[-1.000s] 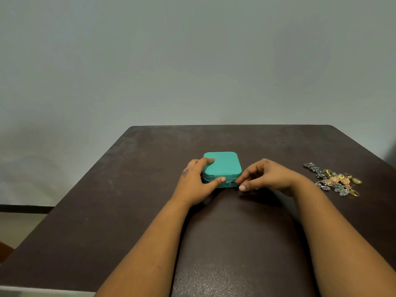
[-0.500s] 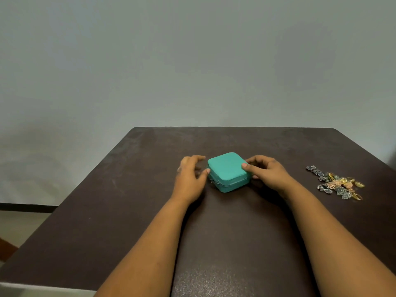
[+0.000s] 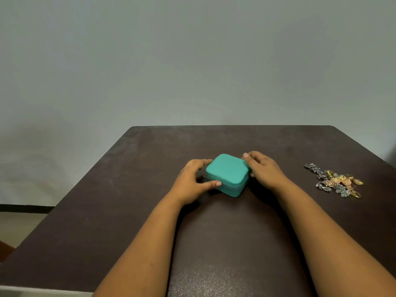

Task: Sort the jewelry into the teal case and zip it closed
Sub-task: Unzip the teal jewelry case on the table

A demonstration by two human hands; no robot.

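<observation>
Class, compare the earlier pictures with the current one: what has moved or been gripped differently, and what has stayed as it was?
The teal case has been turned on the table, so a corner now faces the person. The right hand left the front edge and now holds the case's right side; the left hand moved round its left side, thumb at the front. The case remains closed, and the jewelry pile lies untouched.

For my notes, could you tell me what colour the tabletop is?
Dark brown, seen in the head view: the tabletop.

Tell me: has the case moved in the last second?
Yes. The case has turned on the table, its corner now facing the person, and sits slightly nearer the jewelry.
</observation>
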